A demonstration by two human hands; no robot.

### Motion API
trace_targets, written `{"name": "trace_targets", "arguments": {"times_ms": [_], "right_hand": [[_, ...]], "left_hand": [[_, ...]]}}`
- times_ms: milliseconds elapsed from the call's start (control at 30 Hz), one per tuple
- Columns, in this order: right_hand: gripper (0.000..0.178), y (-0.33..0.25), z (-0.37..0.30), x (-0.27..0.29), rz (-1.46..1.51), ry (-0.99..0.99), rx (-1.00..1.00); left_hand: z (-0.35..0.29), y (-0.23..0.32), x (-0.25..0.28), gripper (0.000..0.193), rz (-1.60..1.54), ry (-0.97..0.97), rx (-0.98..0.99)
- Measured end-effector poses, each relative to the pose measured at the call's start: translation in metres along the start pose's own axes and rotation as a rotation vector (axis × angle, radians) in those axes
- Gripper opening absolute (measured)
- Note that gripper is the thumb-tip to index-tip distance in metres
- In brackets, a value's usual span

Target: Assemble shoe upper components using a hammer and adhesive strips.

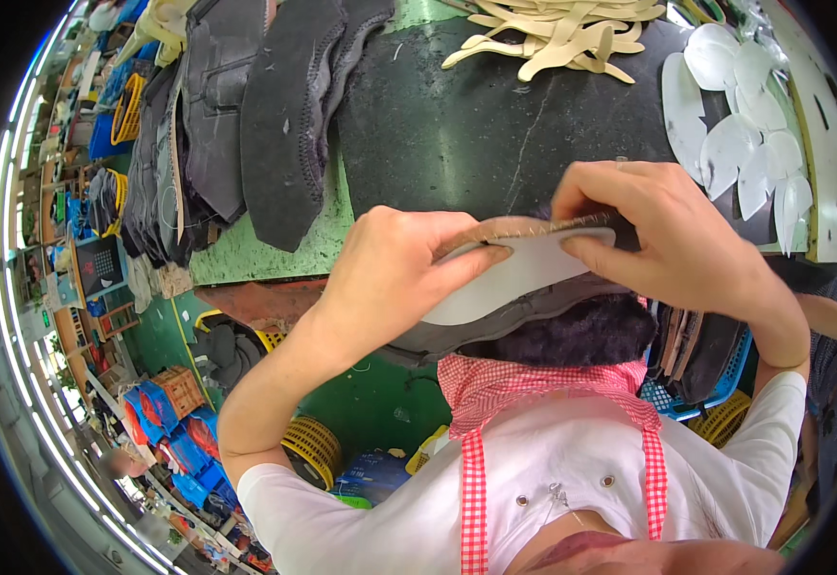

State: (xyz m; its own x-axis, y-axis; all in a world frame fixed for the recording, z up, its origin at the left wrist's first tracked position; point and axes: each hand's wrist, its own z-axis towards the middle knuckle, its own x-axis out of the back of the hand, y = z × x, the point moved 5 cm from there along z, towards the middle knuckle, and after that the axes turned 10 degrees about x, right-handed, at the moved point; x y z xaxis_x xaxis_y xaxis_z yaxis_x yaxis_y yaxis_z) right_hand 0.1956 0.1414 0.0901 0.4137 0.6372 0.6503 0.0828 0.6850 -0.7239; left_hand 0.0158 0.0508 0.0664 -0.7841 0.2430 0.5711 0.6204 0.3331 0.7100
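In front of my chest I hold a dark fur-lined boot upper (428, 337) between both hands. A smooth white curved stiffener piece (510, 287) lies against it, and black fur (591, 335) hangs below. My left hand (380, 273) pinches the left end of the upper's brown edge, with the thumb on the white piece. At the other end, my right hand (653, 230) grips the same edge, its thumb pressed on the white piece and its fingers curled over behind. The far side of the upper is hidden.
Dark upper pieces (284, 125) lie stacked at the table's left. Cream strips (572, 34) are heaped at the far side of the black work surface (418, 115). Clear-white shaped pieces (730, 153) lie at right. Below stand a blue basket (730, 374) and a yellow basket (311, 446).
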Motion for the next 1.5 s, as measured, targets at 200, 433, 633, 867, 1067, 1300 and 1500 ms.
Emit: {"name": "trace_targets", "arguments": {"times_ms": [200,433,633,867,1067,1300,1500], "right_hand": [[0.022,0.013,0.009,-0.002,-0.135,-0.093,0.010],[0.038,-0.027,0.021,0.019,-0.633,0.538,0.425],[0.054,0.002,0.044,-0.041,0.407,0.253,0.055],[0.029,0.044,-0.002,-0.037,0.050,-0.141,0.188],[0.021,0.108,0.037,0.073,-0.090,0.394,-0.097],[0.026,0.192,0.086,0.069,-0.725,0.090,0.174],[0.016,0.189,0.096,0.089,-0.608,-0.046,0.364]], "left_hand": [[-0.003,0.002,0.006,0.022,0.071,-0.041,0.078],[-0.046,-0.021,0.023,0.027,-0.066,-0.059,0.142],[-0.104,-0.075,-0.053,0.054,-0.761,0.441,0.458],[-0.063,0.026,-0.069,0.033,-0.406,-0.952,-0.064],[0.071,0.033,0.027,0.017,-0.163,0.285,-0.345],[0.217,0.035,0.022,0.073,0.449,0.874,-0.449],[0.242,0.024,0.018,0.083,0.357,0.752,-0.298]]}}
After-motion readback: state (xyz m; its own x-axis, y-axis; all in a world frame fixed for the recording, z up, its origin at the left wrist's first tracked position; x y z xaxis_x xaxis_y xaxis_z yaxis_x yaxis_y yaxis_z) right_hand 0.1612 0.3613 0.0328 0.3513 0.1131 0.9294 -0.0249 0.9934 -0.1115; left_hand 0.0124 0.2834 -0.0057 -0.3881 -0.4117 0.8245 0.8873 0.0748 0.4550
